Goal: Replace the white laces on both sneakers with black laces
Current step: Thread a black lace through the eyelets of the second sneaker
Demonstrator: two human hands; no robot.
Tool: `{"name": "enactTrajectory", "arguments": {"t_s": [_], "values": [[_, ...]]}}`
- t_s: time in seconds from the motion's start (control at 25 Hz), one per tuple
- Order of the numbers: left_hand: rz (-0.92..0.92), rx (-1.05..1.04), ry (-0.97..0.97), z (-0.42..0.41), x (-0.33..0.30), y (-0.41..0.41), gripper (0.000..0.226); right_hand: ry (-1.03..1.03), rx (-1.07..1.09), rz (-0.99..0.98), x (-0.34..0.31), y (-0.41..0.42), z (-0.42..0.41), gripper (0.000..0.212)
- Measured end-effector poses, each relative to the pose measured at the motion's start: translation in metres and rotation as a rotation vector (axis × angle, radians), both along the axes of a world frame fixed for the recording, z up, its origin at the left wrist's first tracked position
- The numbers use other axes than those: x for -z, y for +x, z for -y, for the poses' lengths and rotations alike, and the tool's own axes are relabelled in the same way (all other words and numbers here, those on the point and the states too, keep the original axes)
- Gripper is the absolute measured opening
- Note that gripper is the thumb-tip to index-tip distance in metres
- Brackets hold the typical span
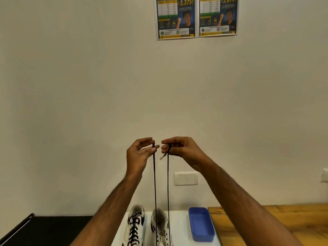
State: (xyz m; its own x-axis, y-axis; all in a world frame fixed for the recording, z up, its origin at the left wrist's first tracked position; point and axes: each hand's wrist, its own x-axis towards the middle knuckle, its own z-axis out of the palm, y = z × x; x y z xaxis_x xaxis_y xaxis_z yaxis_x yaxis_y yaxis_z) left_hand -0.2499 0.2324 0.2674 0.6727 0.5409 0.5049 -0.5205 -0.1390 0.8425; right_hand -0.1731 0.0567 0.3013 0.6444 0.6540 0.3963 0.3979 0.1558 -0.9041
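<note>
Two white sneakers stand side by side on a white surface at the bottom. The left sneaker [134, 226] is laced in black. From the right sneaker [160, 228] two strands of a black lace [154, 183] rise straight up, taut. My left hand [139, 153] pinches the end of the left strand between thumb and fingers. My right hand [181, 148] pinches the right strand, its short tip sticking out below the fingers. Both hands are raised high in front of the wall, close together.
A blue plastic tray [201, 226] lies right of the sneakers on the white surface [181, 228]. A wooden tabletop [284, 221] extends to the right, a black surface [46, 229] to the left. A wall switch plate [186, 178] and two posters [195, 16] hang behind.
</note>
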Motion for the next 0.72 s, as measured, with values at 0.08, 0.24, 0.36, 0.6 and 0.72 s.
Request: {"name": "enactTrajectory", "arguments": {"t_s": [0.08,0.24,0.36,0.6,0.72], "values": [[0.005,0.002,-0.007,0.002,-0.003,0.0,0.041,-0.005,0.076,0.045,-0.001,-0.001,-0.004,0.022],[0.031,-0.012,-0.043,0.003,-0.01,0.0,0.043,-0.125,0.243,0.211,-0.014,-0.009,-0.014,0.025],[0.067,0.015,-0.084,0.004,-0.014,-0.002,0.033,-0.136,0.279,0.303,-0.023,-0.01,-0.023,0.019],[0.071,-0.031,-0.097,0.003,-0.021,-0.005,0.023,0.011,0.273,0.196,-0.033,-0.011,-0.036,0.017],[0.117,-0.055,-0.086,0.002,-0.027,-0.006,0.021,0.037,0.214,0.093,-0.035,-0.011,-0.038,0.021]]}}
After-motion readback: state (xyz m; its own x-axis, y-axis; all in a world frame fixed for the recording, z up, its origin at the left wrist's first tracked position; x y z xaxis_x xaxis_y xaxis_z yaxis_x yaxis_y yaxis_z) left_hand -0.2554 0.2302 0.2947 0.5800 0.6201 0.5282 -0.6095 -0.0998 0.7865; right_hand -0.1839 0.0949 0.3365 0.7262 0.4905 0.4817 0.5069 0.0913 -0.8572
